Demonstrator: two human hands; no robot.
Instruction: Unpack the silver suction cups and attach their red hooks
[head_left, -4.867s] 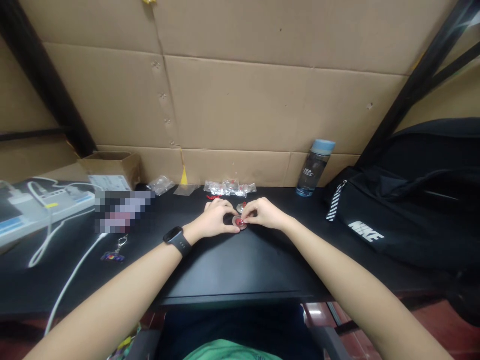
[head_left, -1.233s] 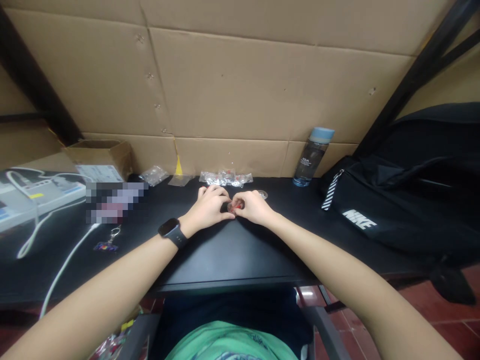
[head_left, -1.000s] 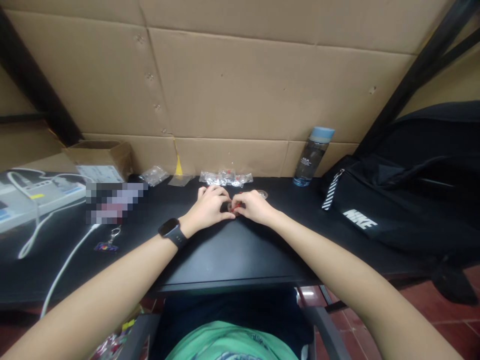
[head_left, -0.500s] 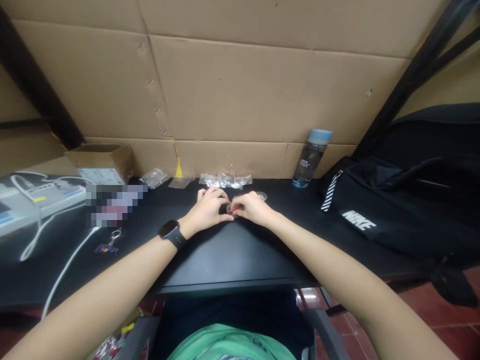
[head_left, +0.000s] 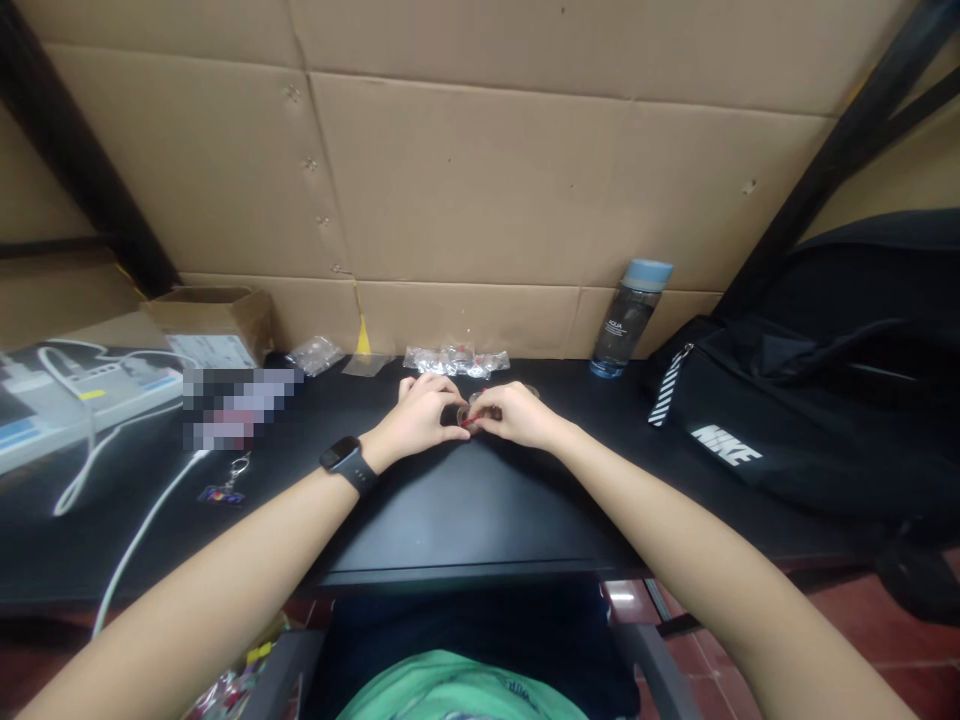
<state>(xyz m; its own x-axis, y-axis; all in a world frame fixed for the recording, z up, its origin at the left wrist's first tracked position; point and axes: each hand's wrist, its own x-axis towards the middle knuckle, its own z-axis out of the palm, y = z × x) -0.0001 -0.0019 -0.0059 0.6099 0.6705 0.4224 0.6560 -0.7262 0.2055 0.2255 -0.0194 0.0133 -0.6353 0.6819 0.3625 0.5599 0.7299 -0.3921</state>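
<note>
Both hands meet at the middle of the black desk (head_left: 465, 510). My left hand (head_left: 421, 414), with a black watch on the wrist, is curled with its fingertips pinching a small clear round piece with red on it (head_left: 471, 420). My right hand (head_left: 514, 414) pinches the same piece from the right side. Most of the piece is hidden by the fingers. Just behind the hands lies a row of small clear plastic bags (head_left: 456, 361) with red and silver parts inside.
A blue-capped water bottle (head_left: 628, 320) stands at the back right beside a black sports bag (head_left: 802, 420). At the left are an open cardboard box (head_left: 214, 322), a white power strip (head_left: 82, 395) with cables, and a keychain (head_left: 223, 490). Cardboard sheets form the back wall.
Since the oldest frame my hands have lifted the small red piece off the desk and kept fiddling with it between the fingertips. The view has shifted slightly; my hands stay in the same spot.
</note>
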